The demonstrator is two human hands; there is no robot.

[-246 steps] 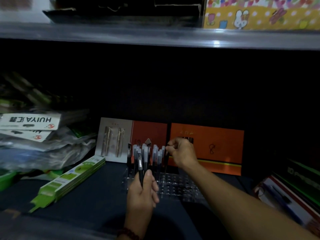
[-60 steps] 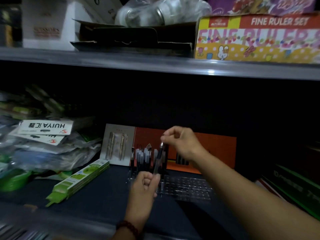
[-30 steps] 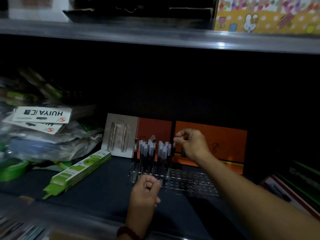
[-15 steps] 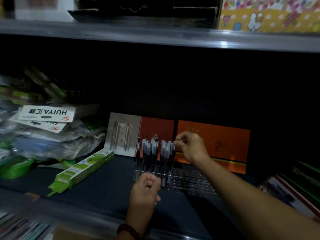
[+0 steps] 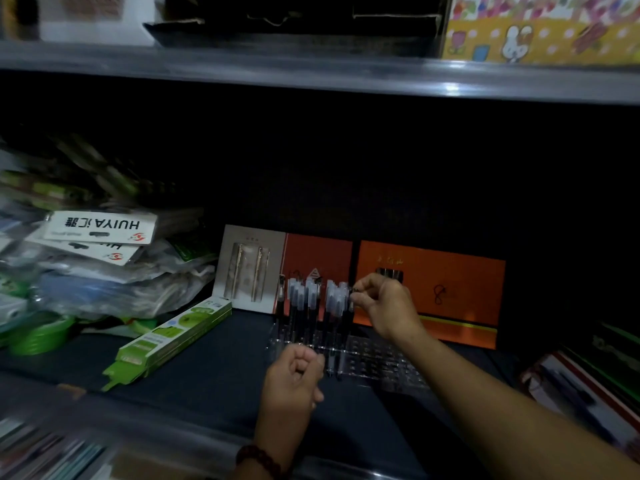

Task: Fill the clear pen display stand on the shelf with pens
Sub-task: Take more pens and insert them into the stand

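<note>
The clear pen display stand [image 5: 382, 363] sits on the shelf [image 5: 214, 372], its left part packed with upright pens [image 5: 311, 303] and its right rows bare, so I judge it under half filled. The right hand [image 5: 386, 304] pinches the top of one pen [image 5: 350, 311] at the cluster's right edge; the left hand [image 5: 294, 377] is a curled fist before the stand, no pen showing.

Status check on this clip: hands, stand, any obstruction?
Right hand pinching top of a pen at the row's right end. Left hand fisted, nothing seen in it. Clear stand left part filled, right part empty. Nothing blocking.
</note>
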